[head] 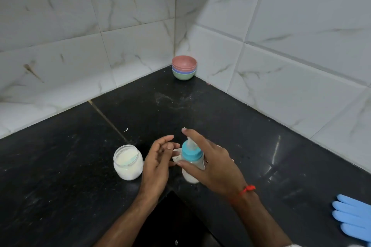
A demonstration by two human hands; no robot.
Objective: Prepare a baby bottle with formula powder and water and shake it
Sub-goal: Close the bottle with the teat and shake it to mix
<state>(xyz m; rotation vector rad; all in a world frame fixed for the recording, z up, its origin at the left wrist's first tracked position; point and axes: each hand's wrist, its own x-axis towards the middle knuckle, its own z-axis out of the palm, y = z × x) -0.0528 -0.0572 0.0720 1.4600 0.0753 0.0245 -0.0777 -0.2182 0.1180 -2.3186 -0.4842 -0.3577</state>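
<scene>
A baby bottle (192,155) with a blue collar and a clear teat stands on the black counter (70,176), milky white at its base. My right hand (216,168) grips it, thumb across the front below the collar and index finger stretched over the teat's tip. Just left of the bottle my left hand (158,162) hovers with its fingers loosely bent; whether it touches the pale translucent piece (177,155) at the bottle's side is unclear. An open glass jar of white formula powder (128,162) stands to the left of my left hand.
Several stacked small bowls (184,67), pink on top and green at the bottom, sit in the tiled corner at the back. A blue glove (353,216) lies at the counter's right edge. White powder smears mark the counter behind the bottle. Tiled walls close the back and right.
</scene>
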